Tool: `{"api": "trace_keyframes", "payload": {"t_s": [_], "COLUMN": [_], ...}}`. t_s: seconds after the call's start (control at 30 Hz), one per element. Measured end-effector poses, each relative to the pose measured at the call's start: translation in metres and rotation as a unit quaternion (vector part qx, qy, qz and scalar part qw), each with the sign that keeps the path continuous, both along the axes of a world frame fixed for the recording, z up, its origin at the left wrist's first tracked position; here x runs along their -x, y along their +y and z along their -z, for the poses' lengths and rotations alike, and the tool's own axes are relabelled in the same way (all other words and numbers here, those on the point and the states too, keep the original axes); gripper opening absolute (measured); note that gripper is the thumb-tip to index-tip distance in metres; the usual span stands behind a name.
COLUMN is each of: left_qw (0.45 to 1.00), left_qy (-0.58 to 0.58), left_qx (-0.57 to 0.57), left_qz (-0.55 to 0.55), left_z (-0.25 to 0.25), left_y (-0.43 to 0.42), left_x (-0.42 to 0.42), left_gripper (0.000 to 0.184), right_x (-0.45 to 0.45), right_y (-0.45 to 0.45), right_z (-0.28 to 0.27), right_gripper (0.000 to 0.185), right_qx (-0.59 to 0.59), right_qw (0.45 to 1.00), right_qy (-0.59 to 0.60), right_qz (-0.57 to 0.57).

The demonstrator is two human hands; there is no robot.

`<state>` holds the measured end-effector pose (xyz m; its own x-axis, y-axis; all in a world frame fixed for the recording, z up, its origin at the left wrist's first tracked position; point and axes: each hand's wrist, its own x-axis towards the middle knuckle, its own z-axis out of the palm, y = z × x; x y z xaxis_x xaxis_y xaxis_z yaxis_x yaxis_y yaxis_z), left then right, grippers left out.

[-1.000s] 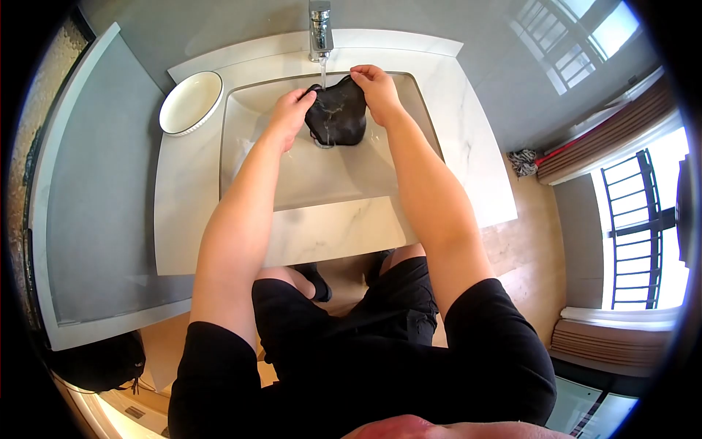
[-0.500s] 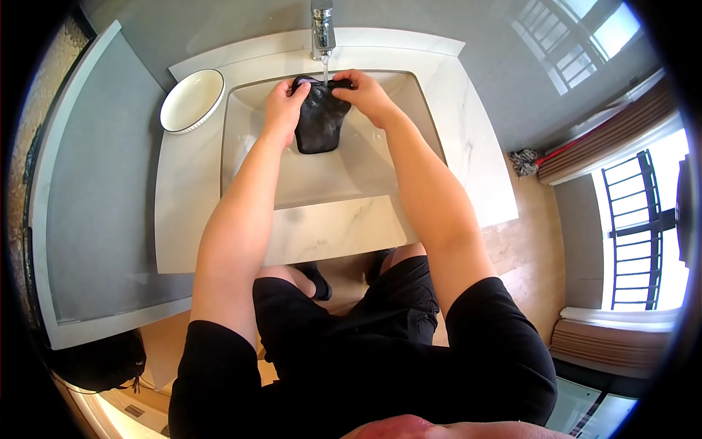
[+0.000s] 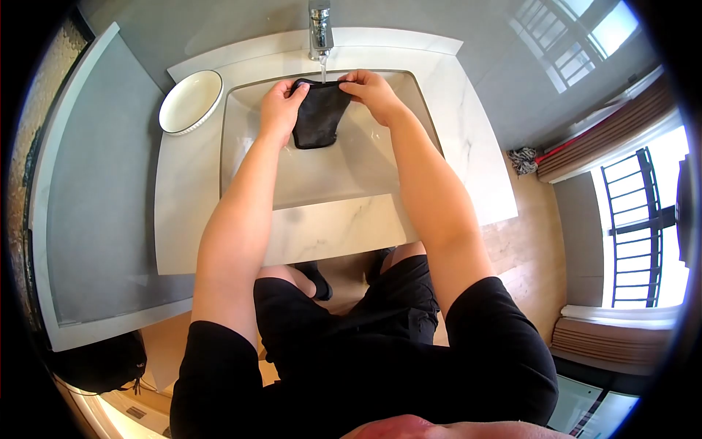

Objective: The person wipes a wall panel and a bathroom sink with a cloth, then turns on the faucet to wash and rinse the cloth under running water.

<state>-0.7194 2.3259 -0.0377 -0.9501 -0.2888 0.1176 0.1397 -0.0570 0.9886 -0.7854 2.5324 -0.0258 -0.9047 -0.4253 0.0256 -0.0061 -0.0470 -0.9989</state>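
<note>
A dark piece of wet-looking black fabric, its kind unclear, hangs over the basin of the white sink. At its upper left corner, my left hand pinches the edge between thumb and fingers. My right hand grips the upper right corner the same way, so the top edge is stretched between both hands. Water runs from the chrome faucet down to the fabric's top edge. The lower part of the cloth hangs freely toward me.
On the left of the marble-patterned counter stands a white oval dish with a dark rim. A grey wall panel rises at the left. Beyond the right side lie a mop head and a barred window.
My right hand has shifted slightly right, drawing the top edge of the fabric wider and straighter. The fabric's surface looks smoother, and its lower end sits a little higher.
</note>
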Motion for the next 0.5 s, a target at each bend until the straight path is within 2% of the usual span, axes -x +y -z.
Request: {"api": "trace_keyframes", "payload": {"t_s": [0.17, 0.23, 0.27, 0.33, 0.5], "left_qw": [0.995, 0.992, 0.992, 0.982, 0.987], "left_qy": [-0.05, -0.088, -0.089, -0.109, -0.108], "left_qx": [0.081, -0.002, -0.003, -0.107, -0.058], "left_qz": [0.04, 0.092, 0.093, 0.113, 0.106], "left_z": [0.002, 0.003, 0.002, 0.001, -0.003], "left_y": [-0.001, -0.001, -0.001, -0.003, 0.005], "left_x": [0.0, 0.001, 0.001, 0.0, -0.007], "left_gripper": [0.025, 0.021, 0.021, 0.021, 0.034], "right_x": [0.002, 0.001, 0.004, 0.01, -0.001], "right_y": [-0.001, -0.002, -0.002, -0.004, -0.009], "right_z": [-0.001, -0.003, 0.0, 0.005, -0.008], "right_gripper": [0.012, 0.013, 0.013, 0.014, 0.016], "right_qx": [0.064, 0.05, 0.05, 0.019, -0.006], "right_qw": [0.997, 0.997, 0.997, 0.994, 0.987], "right_qy": [-0.036, -0.015, -0.015, 0.046, 0.1], "right_qz": [0.022, 0.052, 0.052, 0.094, 0.124]}}
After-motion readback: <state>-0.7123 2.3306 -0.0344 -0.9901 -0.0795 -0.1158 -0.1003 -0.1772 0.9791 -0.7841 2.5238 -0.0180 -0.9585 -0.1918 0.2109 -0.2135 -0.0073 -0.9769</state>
